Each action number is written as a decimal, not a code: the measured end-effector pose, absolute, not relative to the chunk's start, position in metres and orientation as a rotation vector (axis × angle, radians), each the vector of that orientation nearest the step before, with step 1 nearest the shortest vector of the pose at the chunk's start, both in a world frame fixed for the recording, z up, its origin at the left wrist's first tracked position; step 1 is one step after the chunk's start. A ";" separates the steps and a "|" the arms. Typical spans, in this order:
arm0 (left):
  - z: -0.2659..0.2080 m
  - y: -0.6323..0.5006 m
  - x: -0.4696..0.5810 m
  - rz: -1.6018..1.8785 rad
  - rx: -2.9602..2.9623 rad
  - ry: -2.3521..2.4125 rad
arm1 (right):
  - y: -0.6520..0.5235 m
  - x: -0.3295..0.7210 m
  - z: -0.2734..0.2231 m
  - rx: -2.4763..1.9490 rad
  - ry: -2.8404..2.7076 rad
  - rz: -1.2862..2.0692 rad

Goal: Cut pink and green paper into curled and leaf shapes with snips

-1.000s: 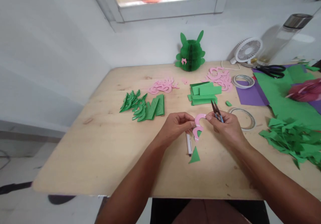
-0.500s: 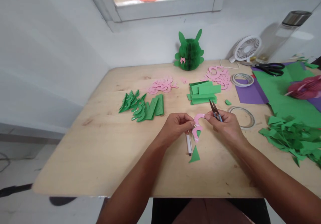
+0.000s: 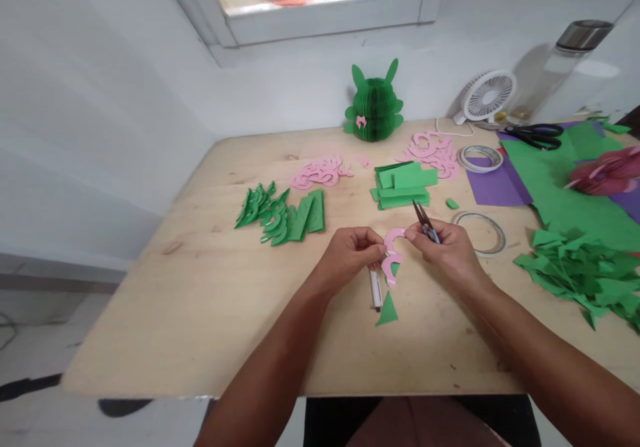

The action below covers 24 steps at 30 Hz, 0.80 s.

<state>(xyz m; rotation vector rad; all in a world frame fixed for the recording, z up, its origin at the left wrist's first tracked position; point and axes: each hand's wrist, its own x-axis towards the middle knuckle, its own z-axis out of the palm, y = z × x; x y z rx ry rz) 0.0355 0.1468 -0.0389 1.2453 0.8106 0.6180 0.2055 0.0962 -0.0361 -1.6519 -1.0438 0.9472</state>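
Note:
Over the front middle of the table, my left hand (image 3: 357,252) pinches the left edge of a curved pink paper cutout (image 3: 393,270). My right hand (image 3: 444,243) grips small thread snips (image 3: 425,221), blades pointing up and away, while its thumb and finger also touch the top right end of the pink cutout. White strips show on the cutout's surface. Below my left fingers lies a white pen (image 3: 375,291), its upper end hidden. A green paper triangle (image 3: 387,309) rests beside the pen.
Green cutouts (image 3: 275,220), pink cutouts (image 3: 320,171) and green strips (image 3: 406,183) lie ahead. Tape rolls (image 3: 481,159), black scissors (image 3: 535,135), green scraps (image 3: 583,273) and a pink paper piece (image 3: 605,172) are at right. A green paper figure (image 3: 375,110), fan (image 3: 487,97) and bottle (image 3: 560,73) stand behind.
The view has shifted slightly. Both hands keep their hold, and the pink cutout's lower end sits a little lower and is turned slightly.

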 end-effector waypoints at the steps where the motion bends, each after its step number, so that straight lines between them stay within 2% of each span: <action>1: -0.039 0.147 0.035 0.614 1.243 0.811 | 0.096 0.205 -0.036 -1.660 -1.045 0.943; 24: -0.043 0.149 0.038 0.678 1.265 0.848 | 0.095 0.202 -0.031 -1.629 -1.077 1.023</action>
